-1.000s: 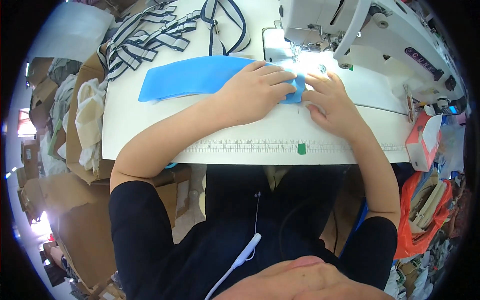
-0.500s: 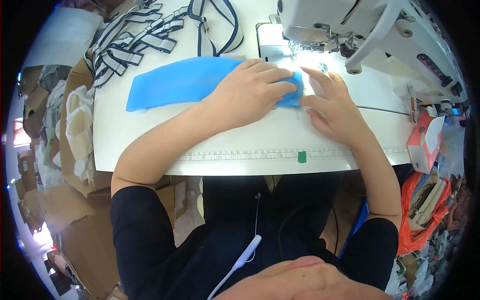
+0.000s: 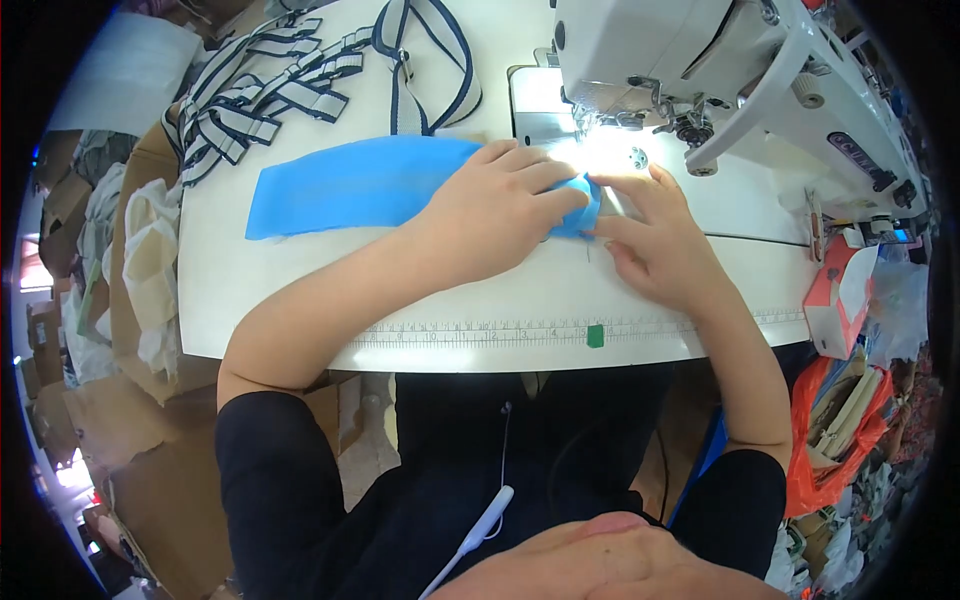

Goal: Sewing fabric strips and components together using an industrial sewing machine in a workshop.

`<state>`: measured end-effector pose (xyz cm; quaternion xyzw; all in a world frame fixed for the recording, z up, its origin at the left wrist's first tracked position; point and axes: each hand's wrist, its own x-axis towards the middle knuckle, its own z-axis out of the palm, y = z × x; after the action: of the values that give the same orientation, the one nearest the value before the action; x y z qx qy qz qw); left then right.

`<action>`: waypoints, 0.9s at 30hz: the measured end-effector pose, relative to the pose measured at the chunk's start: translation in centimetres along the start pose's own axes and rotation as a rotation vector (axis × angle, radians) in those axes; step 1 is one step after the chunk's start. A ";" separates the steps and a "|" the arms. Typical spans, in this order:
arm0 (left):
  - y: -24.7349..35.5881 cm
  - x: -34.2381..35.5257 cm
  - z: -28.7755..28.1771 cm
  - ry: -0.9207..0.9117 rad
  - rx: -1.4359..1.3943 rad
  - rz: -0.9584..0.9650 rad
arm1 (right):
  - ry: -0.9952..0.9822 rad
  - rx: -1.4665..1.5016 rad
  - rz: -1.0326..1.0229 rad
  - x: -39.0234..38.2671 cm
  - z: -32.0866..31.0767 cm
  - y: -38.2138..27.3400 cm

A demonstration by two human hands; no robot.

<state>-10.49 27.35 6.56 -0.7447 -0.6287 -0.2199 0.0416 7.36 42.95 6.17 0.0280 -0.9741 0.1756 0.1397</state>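
Note:
A long piece of bright blue fabric [image 3: 340, 190] lies across the white table, its narrow right end in front of the lit needle area of a sewing machine [image 3: 660, 60]. My left hand [image 3: 505, 215] rests palm down on that fabric, fingers stretched to the right and pressing near the end. Facing it, my right hand [image 3: 660, 240] has its fingers apart, with index and middle fingertips touching the fabric's right edge. That edge looks slightly creased between the two hands. What lies under my left palm is hidden.
Striped webbing straps [image 3: 240, 120] are heaped at the back left, beside a looped strap [image 3: 467, 60]. A printed ruler [image 3: 460, 333] with a green mark [image 3: 596, 336] runs along the front edge. Right of the table are a red-and-white box [image 3: 838, 300] and an orange bag [image 3: 803, 470].
My right index finger has come down from beyond the fabric onto its right edge. My left hand stays on the fabric. The whole view has shifted slightly.

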 end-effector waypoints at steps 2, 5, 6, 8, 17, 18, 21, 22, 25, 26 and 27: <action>0.2 0.0 0.0 0.009 0.020 -0.001 | 0.011 -0.009 -0.007 0.0 0.1 0.0; 0.2 0.0 0.0 0.012 0.031 0.003 | 0.019 -0.014 -0.011 0.0 0.1 -0.1; 0.2 -0.1 0.0 0.012 0.030 0.002 | 0.019 -0.012 -0.009 0.0 0.1 -0.1; 0.1 0.0 0.0 0.018 -0.004 -0.011 | 0.016 -0.011 -0.011 0.0 0.0 0.0; 0.1 0.1 -0.2 0.003 -0.043 -0.036 | 0.021 -0.019 -0.022 0.1 0.0 0.0; 0.1 0.1 -0.2 0.003 -0.043 -0.037 | 0.020 -0.026 -0.016 0.1 0.0 -0.1; 0.1 0.2 -0.2 -0.032 -0.051 -0.052 | 0.021 -0.011 -0.011 0.1 -0.1 -0.2; 0.1 0.2 -0.2 -0.035 -0.049 -0.053 | 0.021 -0.009 -0.012 0.1 -0.1 -0.2; 0.1 0.0 0.1 -0.035 -0.040 -0.059 | 0.018 -0.005 -0.007 0.1 0.0 -0.1; 0.0 -0.1 0.2 -0.031 -0.032 -0.062 | 0.019 -0.013 -0.018 0.1 0.1 -0.1; -0.1 -0.1 0.3 -0.034 -0.035 -0.065 | 0.021 -0.021 -0.029 0.1 0.2 0.0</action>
<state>-10.50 27.38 6.24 -0.7283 -0.6492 -0.2192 0.0106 7.23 42.87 6.06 0.0386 -0.9739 0.1634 0.1527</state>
